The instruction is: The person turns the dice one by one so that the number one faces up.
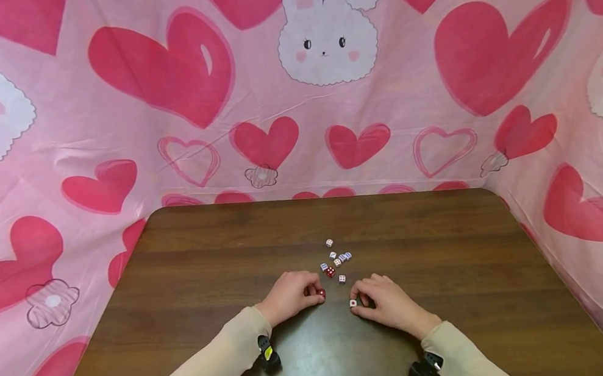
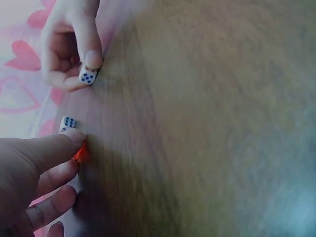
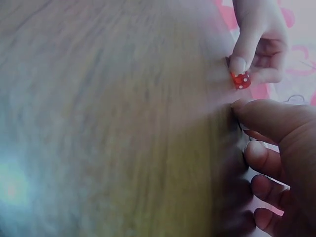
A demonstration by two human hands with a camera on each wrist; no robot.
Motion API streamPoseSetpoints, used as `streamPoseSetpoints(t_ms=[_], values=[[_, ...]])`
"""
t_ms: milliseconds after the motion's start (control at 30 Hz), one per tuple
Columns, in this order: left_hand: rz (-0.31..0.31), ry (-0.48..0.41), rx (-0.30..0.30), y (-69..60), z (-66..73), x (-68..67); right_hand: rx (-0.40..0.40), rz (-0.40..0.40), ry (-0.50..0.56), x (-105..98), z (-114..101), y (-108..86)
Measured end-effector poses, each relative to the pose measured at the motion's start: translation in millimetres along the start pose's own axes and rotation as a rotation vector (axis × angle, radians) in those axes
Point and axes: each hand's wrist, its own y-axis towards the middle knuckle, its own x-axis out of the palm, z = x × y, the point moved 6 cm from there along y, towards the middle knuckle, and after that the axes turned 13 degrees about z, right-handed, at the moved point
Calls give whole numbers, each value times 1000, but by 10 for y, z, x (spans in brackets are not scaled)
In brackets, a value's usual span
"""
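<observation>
The left hand (image 1: 290,293) pinched a red die (image 1: 321,294), the right hand (image 1: 390,304) a white die (image 1: 353,303) (other dice (image 1: 337,262) lay near, on the desk (image 1: 203,253)).

Dice cluster (image 1: 337,262) on table (image 1: 219,245); cloth (image 1: 261,63) behind, left and right.

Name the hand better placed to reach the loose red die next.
Probably the left hand: it sits nearer the loose red die than the right hand does. Both are occupied, though: the left pinches another red die, the right a white die.
</observation>
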Motion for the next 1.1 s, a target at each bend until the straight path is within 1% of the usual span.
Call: streamPoseSetpoints(t_ms=[300, 467, 633, 767, 933, 1100], values=[[1, -32, -4, -23, 77, 68, -73, 28, 4, 56, -105, 46], [8, -22, 8, -30, 105, 91, -70, 12, 5, 112, -137, 71], [4, 4, -1, -39, 109, 102, -74, 11, 18, 138, -188, 104], [2, 18, -12, -49, 115, 113, -72, -8, 22, 166, -216, 126], [-3, 35, -11, -73, 118, 139, -70, -18, 19, 184, -230, 135], [-3, 53, -28, -94, 103, 150, -67, -13, 21, 177, -227, 142]])
